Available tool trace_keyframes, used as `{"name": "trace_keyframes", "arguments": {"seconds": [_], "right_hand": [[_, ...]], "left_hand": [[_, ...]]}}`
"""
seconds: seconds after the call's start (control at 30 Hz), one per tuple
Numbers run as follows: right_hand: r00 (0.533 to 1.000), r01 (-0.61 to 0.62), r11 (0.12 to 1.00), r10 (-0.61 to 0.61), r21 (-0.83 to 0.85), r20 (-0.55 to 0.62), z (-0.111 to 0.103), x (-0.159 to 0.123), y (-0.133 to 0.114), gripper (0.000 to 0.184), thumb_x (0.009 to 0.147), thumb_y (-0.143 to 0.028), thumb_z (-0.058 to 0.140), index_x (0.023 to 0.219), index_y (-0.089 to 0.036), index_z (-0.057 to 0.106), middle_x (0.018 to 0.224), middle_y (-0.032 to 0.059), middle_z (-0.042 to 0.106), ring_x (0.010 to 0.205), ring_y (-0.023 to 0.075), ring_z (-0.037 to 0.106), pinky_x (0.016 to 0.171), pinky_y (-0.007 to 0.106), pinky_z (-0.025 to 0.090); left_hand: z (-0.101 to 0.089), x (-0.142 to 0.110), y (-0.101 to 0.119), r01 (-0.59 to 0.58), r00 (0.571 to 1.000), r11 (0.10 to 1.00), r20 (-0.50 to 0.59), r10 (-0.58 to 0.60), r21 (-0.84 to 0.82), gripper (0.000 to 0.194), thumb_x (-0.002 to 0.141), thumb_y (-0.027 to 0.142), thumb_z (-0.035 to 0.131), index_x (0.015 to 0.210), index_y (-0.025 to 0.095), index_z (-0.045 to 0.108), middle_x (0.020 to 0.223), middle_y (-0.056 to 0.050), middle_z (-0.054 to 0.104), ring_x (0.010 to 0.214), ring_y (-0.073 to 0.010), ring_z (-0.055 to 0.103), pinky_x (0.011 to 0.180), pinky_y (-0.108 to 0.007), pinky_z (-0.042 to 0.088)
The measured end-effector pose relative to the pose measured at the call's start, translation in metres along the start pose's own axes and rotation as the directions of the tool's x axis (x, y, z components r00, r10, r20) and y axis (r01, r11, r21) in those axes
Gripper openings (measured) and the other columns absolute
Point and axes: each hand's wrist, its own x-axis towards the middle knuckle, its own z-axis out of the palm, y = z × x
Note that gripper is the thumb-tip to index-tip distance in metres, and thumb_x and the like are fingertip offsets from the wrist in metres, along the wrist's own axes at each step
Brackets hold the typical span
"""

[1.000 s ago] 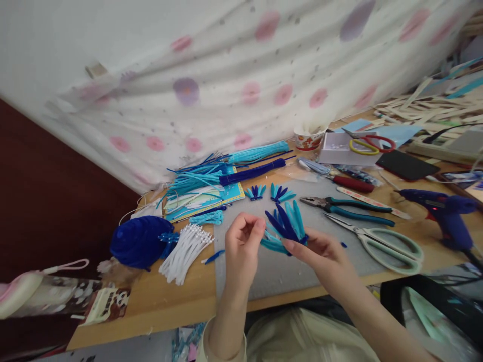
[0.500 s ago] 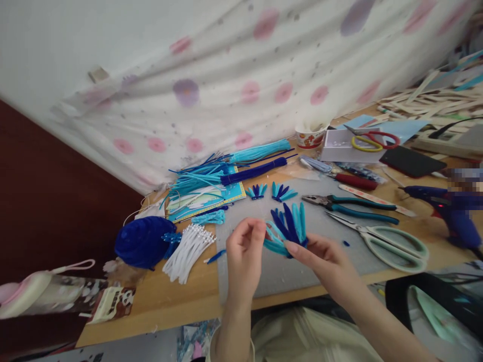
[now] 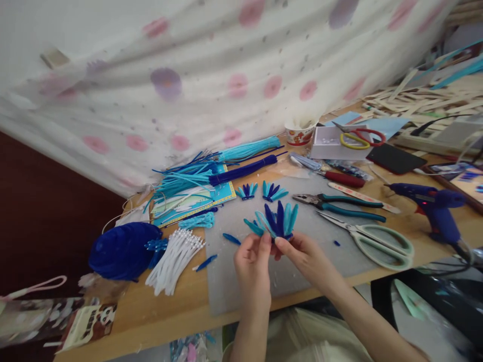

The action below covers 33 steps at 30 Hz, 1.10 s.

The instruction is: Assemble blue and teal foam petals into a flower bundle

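fan-shaped piece (image 3: pixel 278 222): fuzzy upright spikes, dark blue in the middle, light blue and teal to the sides, gathered at a dark blue base. held above grey mat (image 3: pixel 302 271). left hand (image 3: pixel 254 259): thumb and fingers pinching its lower left. right hand (image 3: pixel 305 254): thumb and fingers gripping the base's right end.

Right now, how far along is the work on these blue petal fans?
Two small fans lying on the mat look finished. A larger fan is in hand, pinched near its base by the left hand and right hand. Probably left: completing that one. Two loose blue pieces lie unattached; whether they belong to it, I cannot tell.
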Motion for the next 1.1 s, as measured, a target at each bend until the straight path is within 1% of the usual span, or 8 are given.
{"name": "trace_keyframes", "arguments": {"seconds": [0.1, 0.17, 0.33, 0.5, 0.67, 0.77, 0.9, 1.1], "right_hand": [[0.992, 0.038, 0.999, -0.039, 0.008, 0.121, -0.004, -0.001, -0.001, 0.049, 0.067, -0.066, 0.067, 0.08, -0.019, 0.07, 0.075, 0.0048, 0.07, 0.066, 0.0166, 0.062, 0.061, 0.028, 0.052], [0.993, 0.045, 0.999, -0.042, -0.018, 0.112, -0.009, -0.004, -0.003, 0.046, 0.072, -0.06, 0.067, 0.094, -0.02, 0.07, 0.086, 0.0064, 0.072, 0.073, 0.0177, 0.065, 0.064, 0.028, 0.053], [0.981, 0.008, 0.987, -0.039, -0.16, -0.188, -0.039, -0.015, -0.007, 0.035, 0.071, -0.056, 0.07, 0.068, -0.021, 0.072, 0.063, 0.0042, 0.068, 0.057, 0.0157, 0.06, 0.056, 0.027, 0.051], [0.869, -0.058, 0.98, -0.046, -0.193, -0.493, -0.077, -0.021, 0.002, 0.033, 0.058, -0.054, 0.08, 0.06, -0.022, 0.072, 0.056, 0.0044, 0.066, 0.049, 0.0163, 0.056, 0.048, 0.03, 0.047], [0.804, 0.005, 0.995, -0.064, -0.102, -0.591, -0.091, -0.019, 0.004, 0.029, 0.057, -0.048, 0.083, 0.057, -0.023, 0.069, 0.056, 0.004, 0.064, 0.052, 0.0168, 0.055, 0.051, 0.031, 0.044], [0.81, -0.027, 0.994, -0.042, -0.108, -0.584, -0.089, -0.016, 0.004, 0.032, 0.054, -0.048, 0.085, 0.06, -0.022, 0.067, 0.056, 0.002, 0.063, 0.051, 0.0155, 0.055, 0.051, 0.03, 0.045], [0.872, -0.06, 0.996, 0.023, -0.06, -0.489, -0.083, -0.012, 0.006, 0.032, 0.063, -0.049, 0.08, 0.067, -0.02, 0.068, 0.063, 0.0027, 0.065, 0.054, 0.0147, 0.058, 0.052, 0.028, 0.051], [0.952, 0.056, 0.993, -0.022, 0.105, -0.304, -0.07, -0.008, 0.003, 0.033, 0.075, -0.047, 0.072, 0.064, -0.019, 0.058, 0.057, -0.0025, 0.051, 0.054, 0.0124, 0.055, 0.053, 0.025, 0.051]], "left_hand": [[-0.005, 0.008, -0.001, -0.005, 0.991, 1.0, -0.131, 0.002, -0.019, 0.031, 0.076, 0.04, 0.071, 0.065, 0.017, 0.053, 0.058, 0.005, 0.054, 0.059, -0.0096, 0.052, 0.058, -0.02, 0.04], [-0.009, 0.013, 0.001, -0.009, 0.984, 0.999, -0.177, 0.002, -0.034, 0.029, 0.076, 0.039, 0.071, 0.067, 0.017, 0.054, 0.06, 0.006, 0.055, 0.061, -0.0097, 0.054, 0.06, -0.02, 0.041], [-0.014, 0.018, 0.005, 0.002, 0.989, 0.995, -0.144, -0.016, -0.099, 0.025, 0.075, 0.039, 0.072, 0.074, 0.017, 0.06, 0.073, 0.003, 0.064, 0.07, -0.0122, 0.062, 0.071, -0.025, 0.049], [-0.016, 0.022, 0.0, 0.024, 0.99, 0.996, -0.134, -0.037, -0.091, 0.026, 0.075, 0.04, 0.072, 0.074, 0.017, 0.061, 0.073, 0.002, 0.065, 0.07, -0.0122, 0.062, 0.07, -0.025, 0.05], [-0.019, 0.022, -0.003, 0.012, 0.994, 1.0, -0.112, -0.011, 0.009, 0.024, 0.078, 0.039, 0.07, 0.074, 0.017, 0.061, 0.07, 0.001, 0.066, 0.071, -0.0125, 0.062, 0.07, -0.023, 0.048], [-0.019, 0.021, -0.003, 0.022, 0.994, 0.997, -0.106, -0.014, 0.077, 0.023, 0.078, 0.039, 0.07, 0.078, 0.017, 0.063, 0.07, 0.0, 0.068, 0.07, -0.0133, 0.063, 0.069, -0.022, 0.047], [-0.018, 0.019, -0.003, 0.041, 0.997, 0.992, -0.069, -0.033, 0.121, 0.023, 0.079, 0.04, 0.069, 0.078, 0.017, 0.064, 0.069, 0.0, 0.067, 0.071, -0.0144, 0.064, 0.07, -0.023, 0.047], [-0.023, 0.019, -0.003, 0.049, 0.997, 0.982, -0.066, -0.038, 0.181, 0.023, 0.079, 0.04, 0.069, 0.079, 0.017, 0.064, 0.071, 0.0, 0.067, 0.072, -0.0134, 0.062, 0.068, -0.02, 0.045]]}}
